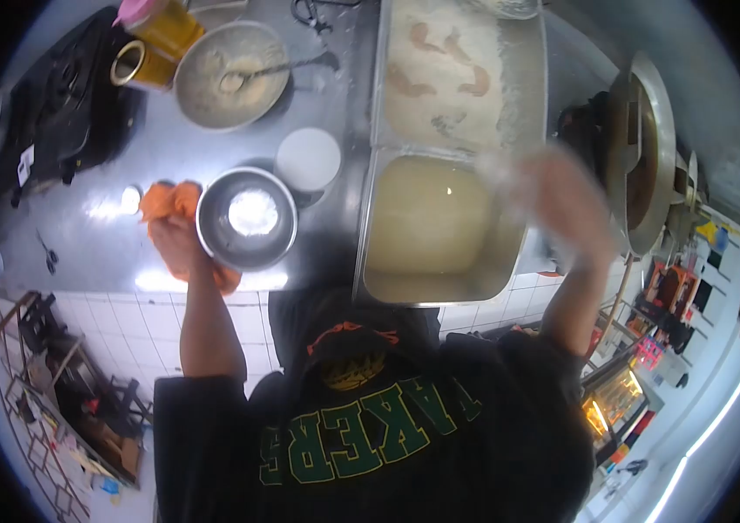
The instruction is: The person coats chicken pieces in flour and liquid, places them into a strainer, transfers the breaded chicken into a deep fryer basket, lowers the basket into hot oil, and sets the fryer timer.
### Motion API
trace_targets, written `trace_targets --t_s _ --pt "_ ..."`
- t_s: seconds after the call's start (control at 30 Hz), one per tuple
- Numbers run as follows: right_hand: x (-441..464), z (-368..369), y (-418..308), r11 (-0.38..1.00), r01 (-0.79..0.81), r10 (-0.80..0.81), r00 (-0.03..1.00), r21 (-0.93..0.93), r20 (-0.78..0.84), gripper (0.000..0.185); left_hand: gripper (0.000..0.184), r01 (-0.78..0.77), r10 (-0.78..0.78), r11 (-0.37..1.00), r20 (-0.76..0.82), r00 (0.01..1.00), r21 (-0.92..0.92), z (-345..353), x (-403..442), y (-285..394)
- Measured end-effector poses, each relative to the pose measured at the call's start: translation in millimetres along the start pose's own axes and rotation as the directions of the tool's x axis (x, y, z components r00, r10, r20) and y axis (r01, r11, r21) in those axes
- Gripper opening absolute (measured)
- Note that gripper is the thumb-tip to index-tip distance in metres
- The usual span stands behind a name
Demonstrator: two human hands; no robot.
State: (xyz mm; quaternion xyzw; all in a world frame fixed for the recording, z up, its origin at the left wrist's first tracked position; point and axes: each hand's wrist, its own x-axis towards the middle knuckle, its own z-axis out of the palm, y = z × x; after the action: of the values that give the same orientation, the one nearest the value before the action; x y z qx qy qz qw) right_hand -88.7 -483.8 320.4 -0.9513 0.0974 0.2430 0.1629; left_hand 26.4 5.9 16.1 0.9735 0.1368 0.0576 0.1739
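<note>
My left hand (178, 240) is closed on a crumpled orange cloth (169, 202) on the metal worktop, just left of an empty-looking steel bowl (246, 218). My right hand (561, 205) is smeared by motion over the right edge of a steel pan of pale liquid (426, 213); its fingers, whitish at the tips, cannot be made out. Behind that pan, a second pan holds white flour (439, 70) with several pinkish-brown pieces on it. A white round lid or container (308, 159) stands beside the steel bowl.
At the back left are a bowl of batter with a ladle (232, 77), a yellow container with a pink lid (159, 24), an open yellow can (139, 65) and a black stove (47, 100). Small scissors (47, 253) lie far left. A large round pan (648, 157) stands right.
</note>
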Motion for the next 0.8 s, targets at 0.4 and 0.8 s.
trace_targets --t_s 0.4,0.8 --pt "10.7 271.5 35.8 0.943 0.077 -0.200 0.909 -0.323 -0.367 0.019 0.039 0.041 -0.032 0.997 -0.132 0.991 0.066 4.3 -2.1 6.2" --pt "-43.9 178.8 33.4 -0.001 -0.295 0.294 0.913 0.956 0.282 0.035 0.046 0.003 0.000 1.000 -0.110 0.994 0.027 0.1 -3.4 8.4"
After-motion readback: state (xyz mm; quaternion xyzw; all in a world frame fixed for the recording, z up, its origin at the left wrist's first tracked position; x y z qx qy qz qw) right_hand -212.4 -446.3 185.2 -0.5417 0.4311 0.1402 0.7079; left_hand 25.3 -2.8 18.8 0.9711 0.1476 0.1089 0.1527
